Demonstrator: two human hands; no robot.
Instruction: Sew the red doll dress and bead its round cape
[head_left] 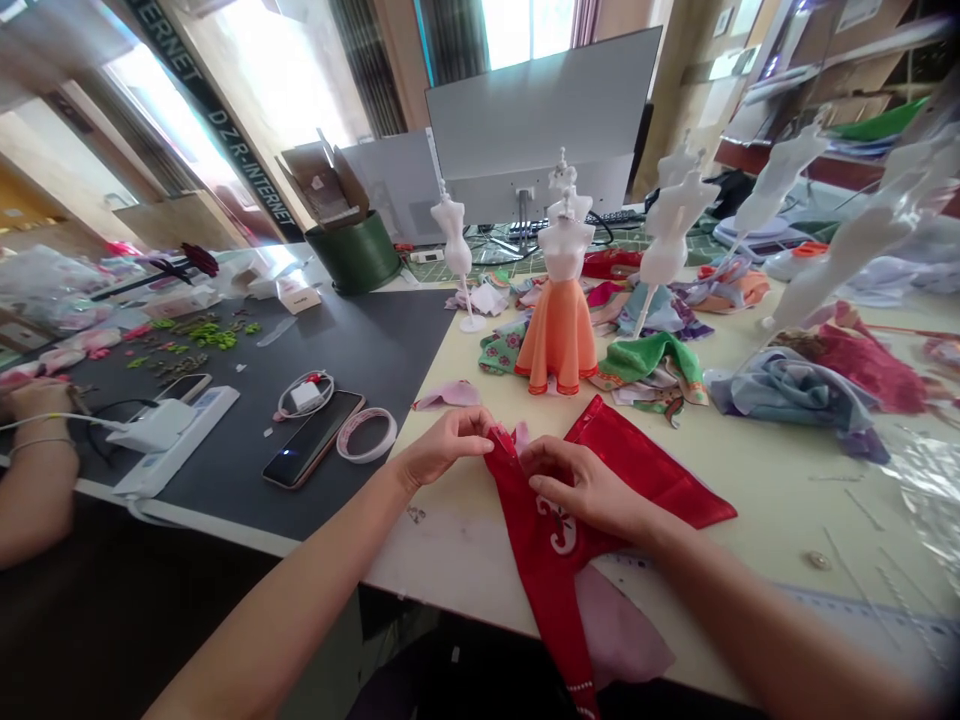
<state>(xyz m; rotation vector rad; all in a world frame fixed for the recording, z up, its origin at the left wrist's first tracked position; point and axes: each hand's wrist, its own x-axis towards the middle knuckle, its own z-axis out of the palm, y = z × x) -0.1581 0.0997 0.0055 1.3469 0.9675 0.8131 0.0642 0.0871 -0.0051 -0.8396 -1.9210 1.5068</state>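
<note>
A small red doll garment (529, 540) with a white curled pattern lies over the table's front edge, part of it hanging down. My left hand (450, 440) pinches its upper corner between thumb and fingers. On the other side of that corner, my right hand (577, 480) has its fingers curled and closed on the same red cloth, just above the white pattern. A second red piece (652, 465) is spread flat behind my right hand. Pink fabric (622, 625) shows beneath the garment at the front. Whether a pin or needle is between my fingers is too small to tell.
Behind stands a mini mannequin in an orange skirt (559, 335), among bare white mannequins (667, 230) and fabric scraps (652, 360). Left are a phone (315, 440), a tape roll (367, 435) and a power strip (180, 440). Another person's arm (37, 450) rests at far left.
</note>
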